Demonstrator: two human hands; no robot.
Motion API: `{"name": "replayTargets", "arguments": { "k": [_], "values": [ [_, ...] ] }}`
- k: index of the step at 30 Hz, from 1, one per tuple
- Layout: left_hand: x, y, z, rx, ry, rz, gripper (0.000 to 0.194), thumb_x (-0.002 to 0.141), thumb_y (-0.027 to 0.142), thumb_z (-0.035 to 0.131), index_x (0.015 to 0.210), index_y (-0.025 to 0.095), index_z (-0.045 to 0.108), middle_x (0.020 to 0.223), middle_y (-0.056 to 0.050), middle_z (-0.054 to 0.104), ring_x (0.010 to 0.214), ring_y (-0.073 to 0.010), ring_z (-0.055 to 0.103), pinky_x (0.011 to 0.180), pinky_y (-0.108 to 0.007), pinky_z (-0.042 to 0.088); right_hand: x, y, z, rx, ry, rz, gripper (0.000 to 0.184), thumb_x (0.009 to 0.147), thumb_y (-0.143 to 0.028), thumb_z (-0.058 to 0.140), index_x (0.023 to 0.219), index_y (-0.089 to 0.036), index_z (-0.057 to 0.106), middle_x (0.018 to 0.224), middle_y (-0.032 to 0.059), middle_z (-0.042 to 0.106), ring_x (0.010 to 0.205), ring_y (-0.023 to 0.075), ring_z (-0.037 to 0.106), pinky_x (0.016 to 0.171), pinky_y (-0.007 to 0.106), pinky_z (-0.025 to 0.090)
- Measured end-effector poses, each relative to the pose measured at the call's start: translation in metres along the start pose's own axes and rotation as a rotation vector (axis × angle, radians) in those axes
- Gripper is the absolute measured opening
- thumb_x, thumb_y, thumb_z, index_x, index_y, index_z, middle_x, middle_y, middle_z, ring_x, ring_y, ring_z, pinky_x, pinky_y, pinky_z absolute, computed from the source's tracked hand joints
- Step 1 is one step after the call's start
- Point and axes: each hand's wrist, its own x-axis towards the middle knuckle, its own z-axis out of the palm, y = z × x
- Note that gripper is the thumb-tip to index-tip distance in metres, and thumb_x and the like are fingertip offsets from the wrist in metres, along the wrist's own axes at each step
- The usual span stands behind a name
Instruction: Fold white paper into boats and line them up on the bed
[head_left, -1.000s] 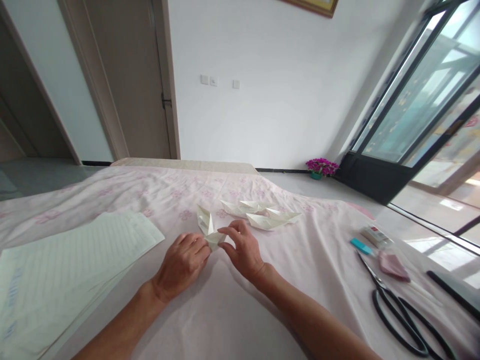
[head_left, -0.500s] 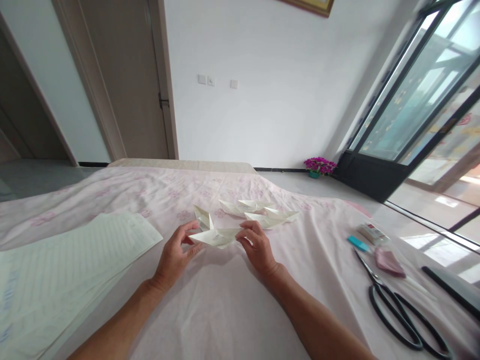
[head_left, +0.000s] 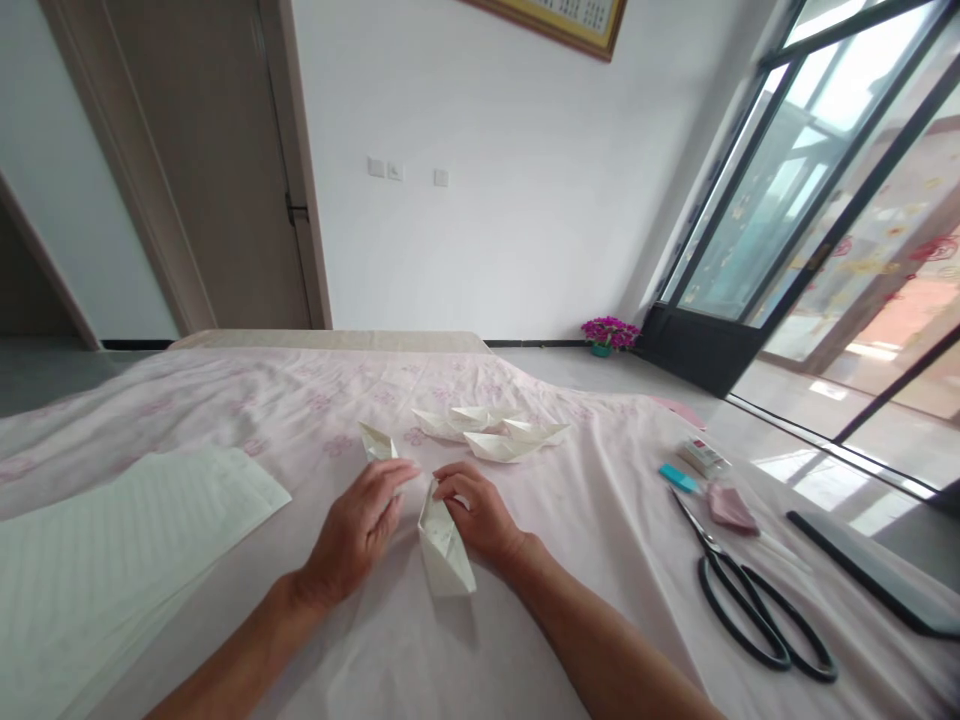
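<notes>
A folded paper boat (head_left: 445, 550) stands with one end toward me, tilted slightly, its hollow showing. My right hand (head_left: 480, 510) pinches the far end of this boat between thumb and fingers. My left hand (head_left: 360, 525) is to its left, fingers stretched out and apart from the boat, with nothing visible in them. Just behind the left fingers sits another paper boat (head_left: 377, 441), partly hidden by that hand. Beyond my right hand, several paper boats (head_left: 495, 445) are grouped together on the pink flowered cloth (head_left: 360, 650).
Lined paper sheets (head_left: 135, 530) lie at the left. On the right are black-handled scissors (head_left: 720, 560), a blue eraser (head_left: 679, 478), a small white box (head_left: 703, 457), a pink cloth piece (head_left: 731, 508) and a dark flat object (head_left: 862, 575). Purple flowers (head_left: 611, 332) stand on the floor.
The boat, earlier held sideways between both hands, has turned end-on toward me. My left hand has let go of it; the right still grips one end. The view has shifted right.
</notes>
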Motion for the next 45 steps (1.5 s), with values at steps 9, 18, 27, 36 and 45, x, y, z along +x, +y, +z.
{"name": "replayTargets", "arguments": {
  "k": [9, 18, 27, 36, 45],
  "values": [
    [0.035, -0.053, 0.010, 0.518, -0.362, 0.305, 0.020, 0.084, 0.007, 0.052, 0.087, 0.020, 0.067, 0.103, -0.006, 0.068, 0.127, -0.0251, 0.049, 0.115, -0.050, 0.025, 0.000, -0.002, 0.002, 0.022, -0.069, -0.006, 0.028, 0.076, 0.001, 0.054, 0.083, -0.021, 0.069, 0.110, 0.0050, 0.064, 0.099, 0.0141, 0.063, 0.090, 0.027, 0.048],
    [0.031, -0.012, -0.022, 0.407, -0.519, 0.159, 0.024, 0.084, 0.004, 0.046, 0.089, 0.020, 0.065, 0.080, -0.003, 0.068, 0.075, -0.0181, 0.066, 0.078, -0.031, 0.052, 0.004, 0.007, 0.002, 0.124, 0.044, 0.081, 0.028, 0.071, 0.000, 0.054, 0.080, -0.020, 0.071, 0.106, 0.0062, 0.067, 0.092, 0.0153, 0.065, 0.072, 0.024, 0.052],
    [0.036, 0.003, -0.006, -0.057, -0.386, 0.146, 0.025, 0.089, 0.009, 0.055, 0.107, 0.026, 0.061, 0.125, -0.004, 0.056, 0.109, -0.0149, 0.060, 0.089, -0.025, 0.050, 0.005, 0.015, 0.002, 0.370, 0.112, 0.148, 0.005, 0.076, -0.017, 0.068, 0.078, -0.021, 0.071, 0.100, 0.0064, 0.068, 0.089, 0.0174, 0.065, 0.078, 0.029, 0.052],
    [0.036, -0.011, 0.003, 0.305, -0.355, 0.186, 0.014, 0.095, 0.015, 0.049, 0.086, 0.019, 0.058, 0.084, -0.002, 0.062, 0.081, -0.0172, 0.057, 0.074, -0.029, 0.045, 0.006, 0.016, 0.000, 0.488, 0.320, 0.416, 0.014, 0.076, -0.030, 0.066, 0.085, -0.019, 0.067, 0.085, 0.0038, 0.069, 0.075, 0.0174, 0.065, 0.065, 0.028, 0.051],
    [0.045, -0.020, 0.031, 0.732, -0.306, 0.172, 0.014, 0.088, 0.008, 0.052, 0.087, 0.019, 0.060, 0.082, -0.006, 0.061, 0.083, -0.0239, 0.055, 0.076, -0.037, 0.043, 0.002, 0.023, -0.007, 0.202, 0.606, 0.464, 0.019, 0.085, -0.035, 0.054, 0.094, -0.020, 0.064, 0.085, 0.0027, 0.066, 0.066, 0.0146, 0.058, 0.063, 0.028, 0.049]
  ]
}}
